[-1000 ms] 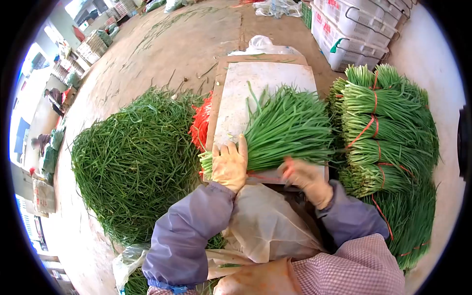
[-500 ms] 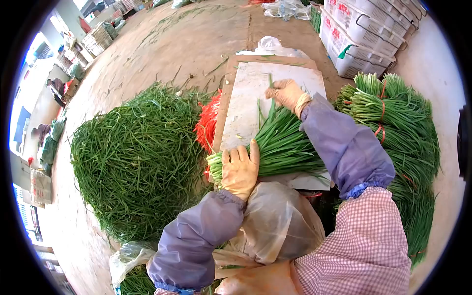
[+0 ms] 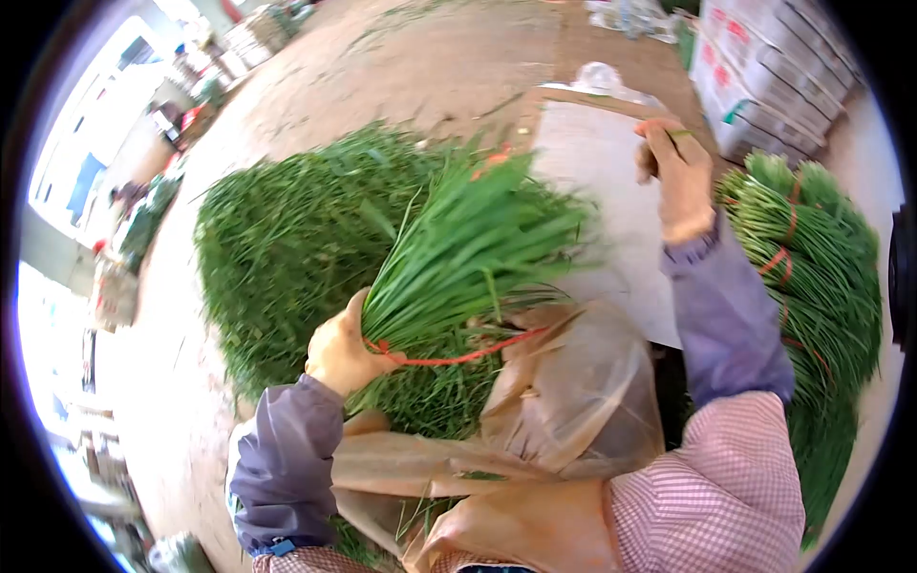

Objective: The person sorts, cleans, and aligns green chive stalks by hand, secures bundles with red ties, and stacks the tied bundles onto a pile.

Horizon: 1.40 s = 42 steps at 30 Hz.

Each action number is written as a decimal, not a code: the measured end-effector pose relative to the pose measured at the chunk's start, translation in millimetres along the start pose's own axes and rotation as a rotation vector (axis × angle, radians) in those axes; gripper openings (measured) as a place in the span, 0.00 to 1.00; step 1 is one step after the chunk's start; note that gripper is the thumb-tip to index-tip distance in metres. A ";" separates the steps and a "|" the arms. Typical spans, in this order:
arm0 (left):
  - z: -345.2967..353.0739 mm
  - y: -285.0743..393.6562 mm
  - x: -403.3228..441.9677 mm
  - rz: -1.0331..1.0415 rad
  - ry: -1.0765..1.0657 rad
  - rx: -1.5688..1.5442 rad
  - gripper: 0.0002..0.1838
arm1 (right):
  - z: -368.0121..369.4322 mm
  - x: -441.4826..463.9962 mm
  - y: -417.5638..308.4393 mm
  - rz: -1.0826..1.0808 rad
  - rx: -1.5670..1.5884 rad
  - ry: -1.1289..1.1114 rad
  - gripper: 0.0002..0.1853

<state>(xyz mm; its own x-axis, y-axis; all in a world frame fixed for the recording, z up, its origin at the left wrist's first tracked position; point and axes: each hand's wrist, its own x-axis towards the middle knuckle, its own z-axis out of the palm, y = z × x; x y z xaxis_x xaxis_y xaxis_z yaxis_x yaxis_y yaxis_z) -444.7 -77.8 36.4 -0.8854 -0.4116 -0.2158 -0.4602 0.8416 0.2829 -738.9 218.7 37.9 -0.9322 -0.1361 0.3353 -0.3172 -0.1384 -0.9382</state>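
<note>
My gloved left hand [image 3: 346,346] is wrapped round the base of a bunch of long green stalks [image 3: 458,253], whose leaves fan out to the upper right. A red tie [image 3: 468,357] runs from beside my left thumb, under the bunch, to the right. My gloved right hand [image 3: 680,172] is raised over the right edge of the white board [image 3: 611,191], fingers curled, with a thin green bit showing at the fingers. Whether it grips anything more is too small to tell.
A big heap of loose green leaves [image 3: 277,239] lies behind and left of the bunch. Tied bunches [image 3: 812,277] are stacked at the right. White crates [image 3: 764,76] stand at the back right. A plastic apron [image 3: 592,401] covers my lap.
My left hand has lifted the bunch off the board and carried it left, in front of the heap. My right hand has moved right, away from the leaves. The view has shifted too.
</note>
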 end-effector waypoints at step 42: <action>108.2 -223.1 -370.2 -0.625 -0.591 -1.434 0.46 | 194.4 -243.3 -33.0 0.622 0.133 -1.209 0.11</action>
<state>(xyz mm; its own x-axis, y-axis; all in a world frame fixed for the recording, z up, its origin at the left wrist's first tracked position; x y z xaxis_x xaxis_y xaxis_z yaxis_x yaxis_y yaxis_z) -7.1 -75.4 -47.9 -0.5640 -0.0774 -0.8221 -0.6877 -0.5072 0.5195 -467.8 65.7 4.1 -0.1589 -0.9656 -0.2059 0.1781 0.1771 -0.9679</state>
